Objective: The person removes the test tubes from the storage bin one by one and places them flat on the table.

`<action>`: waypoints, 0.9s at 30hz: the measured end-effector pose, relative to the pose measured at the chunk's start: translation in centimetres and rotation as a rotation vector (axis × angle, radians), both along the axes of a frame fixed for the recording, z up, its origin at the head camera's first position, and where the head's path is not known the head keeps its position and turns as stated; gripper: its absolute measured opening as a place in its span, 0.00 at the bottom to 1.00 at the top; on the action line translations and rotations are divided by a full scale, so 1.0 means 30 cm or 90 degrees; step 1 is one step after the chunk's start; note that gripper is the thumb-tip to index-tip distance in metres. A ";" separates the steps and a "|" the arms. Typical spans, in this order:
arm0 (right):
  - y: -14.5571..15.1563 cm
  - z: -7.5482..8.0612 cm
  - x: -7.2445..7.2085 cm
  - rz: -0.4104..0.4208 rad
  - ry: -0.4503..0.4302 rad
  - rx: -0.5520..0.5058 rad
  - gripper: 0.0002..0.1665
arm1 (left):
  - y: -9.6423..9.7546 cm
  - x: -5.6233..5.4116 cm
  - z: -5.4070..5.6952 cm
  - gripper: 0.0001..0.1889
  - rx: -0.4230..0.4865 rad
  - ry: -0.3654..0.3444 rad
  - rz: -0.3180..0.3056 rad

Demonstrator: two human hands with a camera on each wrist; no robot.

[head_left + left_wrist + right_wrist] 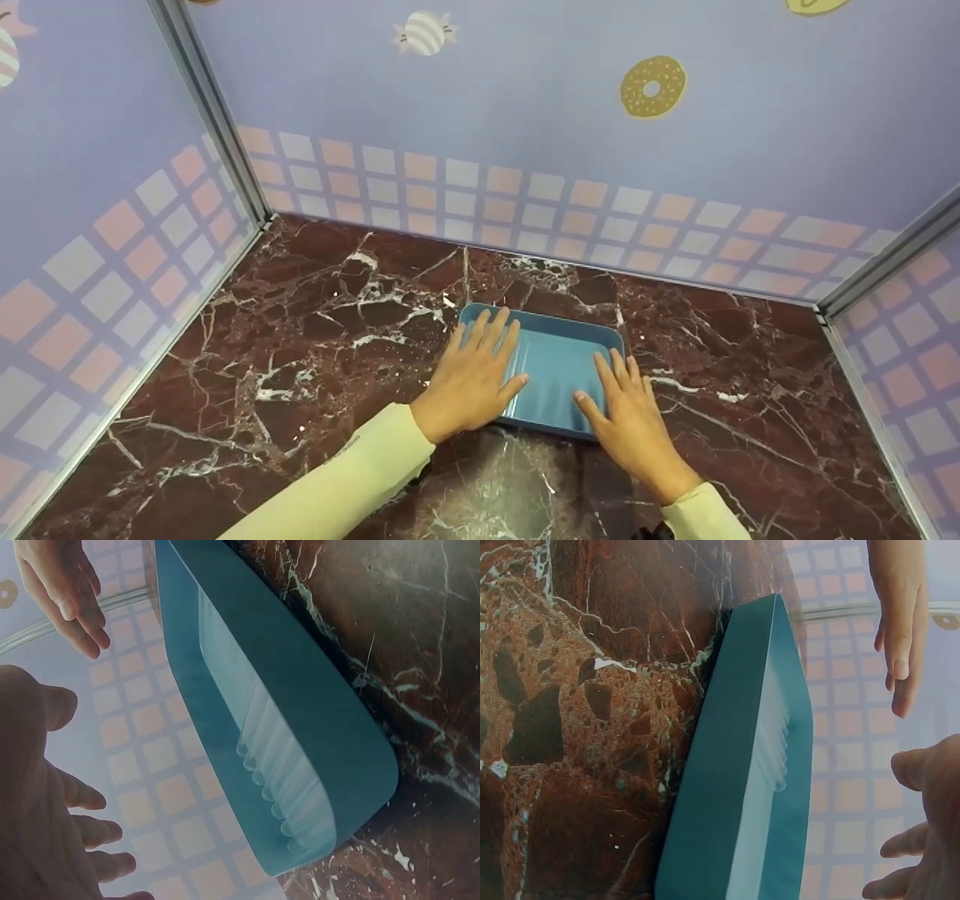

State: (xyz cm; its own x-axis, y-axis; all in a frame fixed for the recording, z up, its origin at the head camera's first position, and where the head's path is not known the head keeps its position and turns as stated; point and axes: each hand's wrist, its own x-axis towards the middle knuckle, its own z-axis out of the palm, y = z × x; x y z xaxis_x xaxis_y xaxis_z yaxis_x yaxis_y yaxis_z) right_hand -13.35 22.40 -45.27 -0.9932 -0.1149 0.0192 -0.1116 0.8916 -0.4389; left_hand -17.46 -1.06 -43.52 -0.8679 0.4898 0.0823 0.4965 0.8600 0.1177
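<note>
A shallow blue rectangular tray point(559, 367) with rounded corners lies on the dark red marbled surface. Small ridges point(281, 772) run across one end of its floor, as the left wrist view shows. My left hand point(472, 375) is over the tray's left part, palm down with fingers spread. Over the right end is my right hand point(630, 412), its fingers extended too. Both wrist views show a gap between the hands and the tray rim, and neither hand holds anything. In the right wrist view, my right hand point(930, 817) is at the lower right.
A lilac back wall point(525, 112) with pink and white squares stands behind the marbled surface point(337, 360). Side walls close it in at left and right, joined by grey metal corner posts point(217, 112). Small white specks point(448, 301) lie or show near the tray's left corner.
</note>
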 end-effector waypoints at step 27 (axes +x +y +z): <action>0.018 -0.041 -0.030 -0.063 0.058 -0.118 0.38 | 0.081 -0.014 -0.052 0.30 0.021 0.126 0.026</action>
